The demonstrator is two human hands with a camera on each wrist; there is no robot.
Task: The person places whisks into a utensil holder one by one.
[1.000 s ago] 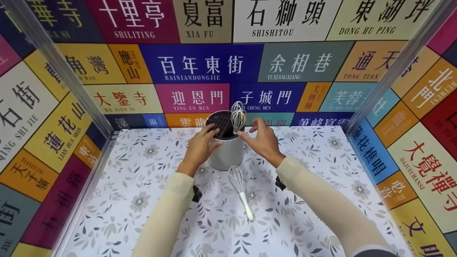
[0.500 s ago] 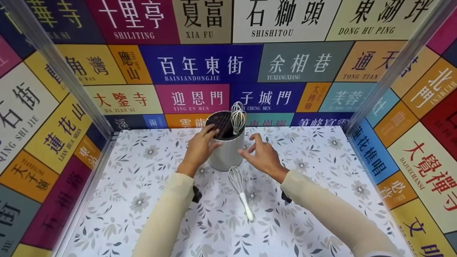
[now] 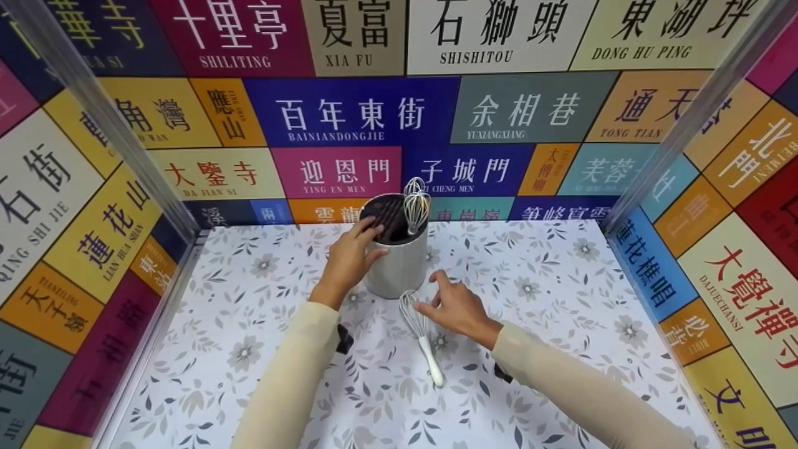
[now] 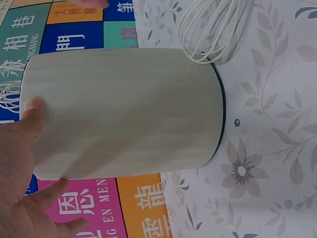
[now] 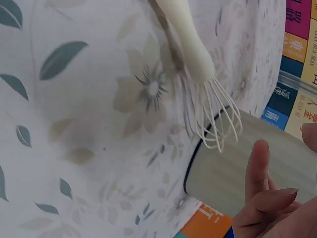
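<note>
A pale grey cylindrical utensil holder (image 3: 399,268) with a dark slotted inside stands at the back of the table. My left hand (image 3: 350,259) holds it by the left of its rim, with the thumb (image 4: 32,116) on the outer wall. Wire whisk heads (image 3: 416,209) stick up from the holder's right side. In front of the holder, a white-handled whisk (image 3: 430,362) lies on the cloth, its wire loops toward the holder. My right hand (image 3: 458,305) hovers beside those loops with nothing in it, thumb and fingers apart.
A white tablecloth (image 3: 249,386) with grey leaves and flowers covers the table. Colourful panels with Chinese lettering (image 3: 349,112) stand behind and on both sides. Clear corner posts (image 3: 679,112) rise at the back left and right.
My right hand has drawn away from the whisk in the holder and come down toward the whisk lying on the table. The left hand has stayed on the holder.
</note>
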